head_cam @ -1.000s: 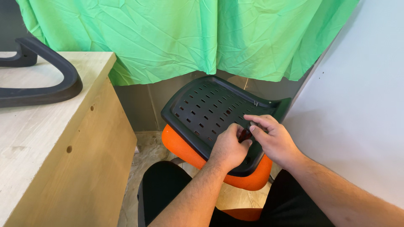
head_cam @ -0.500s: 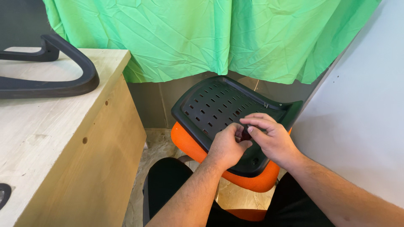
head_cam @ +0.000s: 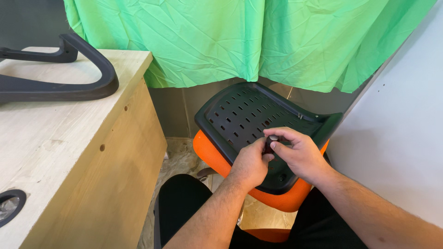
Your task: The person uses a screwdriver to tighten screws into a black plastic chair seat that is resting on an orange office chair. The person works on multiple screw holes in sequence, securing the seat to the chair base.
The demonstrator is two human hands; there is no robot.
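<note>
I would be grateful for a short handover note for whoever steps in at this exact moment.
Left hand: rests on the black perforated seat panel, fingers closed around a small dark part.
Right hand: fingertips pinch the same part from the other side.
The panel lies tilted on the orange seat cushion, in front of the green curtain.
A black chair armrest lies loose on the wooden desk to the left.
Done: panel sits on the cushion. Left: the small part is not visibly seated; the armrest is unattached.
</note>
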